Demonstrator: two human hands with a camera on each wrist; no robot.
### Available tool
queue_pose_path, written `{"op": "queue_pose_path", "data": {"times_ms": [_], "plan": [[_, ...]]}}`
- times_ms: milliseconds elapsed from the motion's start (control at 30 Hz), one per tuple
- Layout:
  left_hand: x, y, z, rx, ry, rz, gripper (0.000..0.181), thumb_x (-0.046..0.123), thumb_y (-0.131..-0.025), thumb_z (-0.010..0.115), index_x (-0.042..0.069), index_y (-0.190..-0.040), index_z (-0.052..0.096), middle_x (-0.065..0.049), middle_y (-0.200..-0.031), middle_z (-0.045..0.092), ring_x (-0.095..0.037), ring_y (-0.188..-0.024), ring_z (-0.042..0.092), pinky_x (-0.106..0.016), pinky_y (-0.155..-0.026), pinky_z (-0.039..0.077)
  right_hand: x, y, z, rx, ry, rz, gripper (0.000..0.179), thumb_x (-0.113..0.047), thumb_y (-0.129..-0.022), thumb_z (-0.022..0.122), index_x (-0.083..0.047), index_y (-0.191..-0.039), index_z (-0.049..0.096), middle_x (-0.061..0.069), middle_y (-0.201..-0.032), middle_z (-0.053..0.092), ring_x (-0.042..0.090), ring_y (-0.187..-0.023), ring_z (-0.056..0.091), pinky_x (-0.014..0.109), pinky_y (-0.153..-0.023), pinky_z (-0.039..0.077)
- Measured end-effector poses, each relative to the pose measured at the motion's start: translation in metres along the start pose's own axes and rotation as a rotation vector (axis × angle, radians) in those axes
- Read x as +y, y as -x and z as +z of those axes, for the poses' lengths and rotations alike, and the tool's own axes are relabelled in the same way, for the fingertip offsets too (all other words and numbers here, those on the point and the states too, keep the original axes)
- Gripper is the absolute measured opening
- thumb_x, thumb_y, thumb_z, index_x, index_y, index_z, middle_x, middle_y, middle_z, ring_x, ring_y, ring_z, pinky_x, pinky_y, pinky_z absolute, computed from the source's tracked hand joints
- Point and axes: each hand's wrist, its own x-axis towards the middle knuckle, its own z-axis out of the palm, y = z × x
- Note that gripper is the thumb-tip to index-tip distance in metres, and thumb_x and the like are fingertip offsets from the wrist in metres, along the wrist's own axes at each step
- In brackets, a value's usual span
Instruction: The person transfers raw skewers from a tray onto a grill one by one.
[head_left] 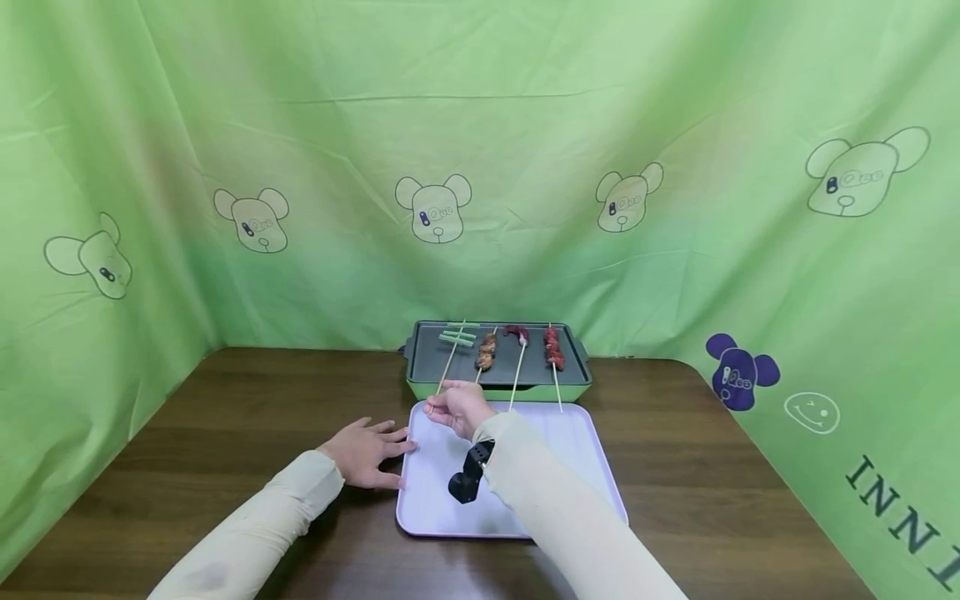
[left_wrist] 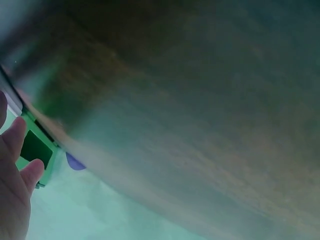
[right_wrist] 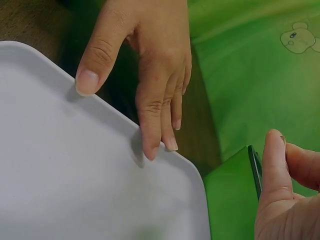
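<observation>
My right hand is over the tray's far left part, its thumb and index finger pinching the bare stick end of a skewer of green vegetable pieces. Those pieces lie on the dark plate of a green tabletop grill. My left hand rests at the left edge of a white tray, fingers spread. In the right wrist view its thumb and fingertips touch the tray rim, and the pinching right fingers show at the lower right; the stick is barely visible there.
Right of the green skewer on the grill lie a browned meat skewer, a dark purplish-red skewer and a red meat skewer. Some sticks overhang the grill's front toward the tray. A green printed curtain stands behind the wooden table.
</observation>
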Motion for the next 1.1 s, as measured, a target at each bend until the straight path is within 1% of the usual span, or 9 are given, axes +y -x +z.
{"op": "queue_pose_path", "data": {"times_ms": [133,233,300,367,567,733,800,900,1100], "plan": [[0.001,-0.001,0.0,-0.004,0.01,-0.001,0.065,0.063,-0.088,0.047,0.022,-0.139,0.052,-0.002,-0.145,0.046,-0.03,-0.134,0.04,-0.056,-0.105,0.03,0.001,0.0,-0.001,0.002,0.0,-0.003,0.056,0.016,-0.088,0.055,0.008,-0.141,0.038,0.027,-0.101,0.065,0.014,-0.059,0.06,0.026,-0.065,0.056],[0.001,-0.002,-0.001,-0.003,0.007,-0.003,0.065,0.063,-0.088,0.047,0.023,-0.14,0.052,-0.002,-0.145,0.046,-0.029,-0.134,0.04,-0.056,-0.105,0.03,0.002,-0.001,-0.001,0.001,-0.006,-0.006,0.056,0.016,-0.088,0.054,0.008,-0.141,0.038,0.029,-0.105,0.063,0.015,-0.063,0.061,0.029,-0.071,0.056],[0.001,-0.002,-0.001,-0.001,0.004,-0.003,0.065,0.063,-0.088,0.047,0.023,-0.139,0.052,-0.002,-0.145,0.046,-0.03,-0.134,0.04,-0.056,-0.105,0.03,0.001,0.0,0.0,-0.005,-0.003,-0.006,0.057,0.016,-0.088,0.054,0.007,-0.142,0.037,0.033,-0.116,0.059,0.018,-0.069,0.063,0.031,-0.076,0.056],[0.001,-0.002,0.0,-0.001,0.001,-0.001,0.065,0.063,-0.088,0.047,0.023,-0.139,0.052,-0.002,-0.145,0.047,-0.03,-0.134,0.04,-0.056,-0.105,0.03,0.001,0.0,0.002,-0.007,-0.004,-0.008,0.056,0.016,-0.088,0.053,0.007,-0.142,0.037,0.034,-0.12,0.056,0.018,-0.07,0.063,0.031,-0.077,0.055],[0.002,-0.003,0.0,-0.001,0.009,0.008,0.065,0.062,-0.089,0.047,0.022,-0.14,0.052,-0.002,-0.145,0.046,-0.03,-0.134,0.04,-0.056,-0.105,0.03,0.0,0.002,0.006,0.002,-0.016,-0.006,0.056,0.016,-0.088,0.054,0.007,-0.141,0.038,0.033,-0.116,0.059,0.016,-0.065,0.062,0.029,-0.073,0.056],[0.001,-0.003,-0.001,0.005,0.011,0.008,0.064,0.061,-0.089,0.048,0.023,-0.14,0.052,-0.001,-0.146,0.045,-0.031,-0.134,0.039,-0.056,-0.105,0.03,-0.001,0.002,0.008,-0.018,-0.015,-0.005,0.057,0.016,-0.088,0.053,0.008,-0.142,0.036,0.025,-0.098,0.064,0.022,-0.078,0.065,0.03,-0.077,0.055],[0.001,-0.003,0.0,0.004,0.019,0.006,0.064,0.062,-0.089,0.048,0.023,-0.14,0.052,-0.001,-0.146,0.044,-0.031,-0.135,0.039,-0.056,-0.106,0.029,-0.001,0.002,0.008,-0.021,-0.011,-0.009,0.057,0.017,-0.088,0.053,0.009,-0.141,0.037,0.019,-0.088,0.064,0.021,-0.076,0.065,0.03,-0.077,0.055],[0.002,-0.003,0.0,-0.003,0.031,0.005,0.065,0.062,-0.089,0.047,0.023,-0.141,0.051,-0.001,-0.148,0.042,-0.031,-0.135,0.038,-0.057,-0.106,0.028,-0.001,0.001,0.008,-0.008,-0.009,-0.014,0.055,0.017,-0.088,0.053,0.009,-0.14,0.039,0.016,-0.08,0.062,0.018,-0.069,0.064,0.03,-0.074,0.056],[0.001,0.001,0.0,-0.031,0.017,-0.015,0.066,0.062,-0.089,0.046,0.022,-0.141,0.05,-0.001,-0.147,0.043,-0.03,-0.136,0.037,-0.056,-0.106,0.028,0.002,0.001,0.011,-0.007,-0.012,0.005,0.055,0.016,-0.088,0.054,0.007,-0.14,0.04,0.025,-0.098,0.065,0.017,-0.068,0.063,0.03,-0.074,0.056]]}}
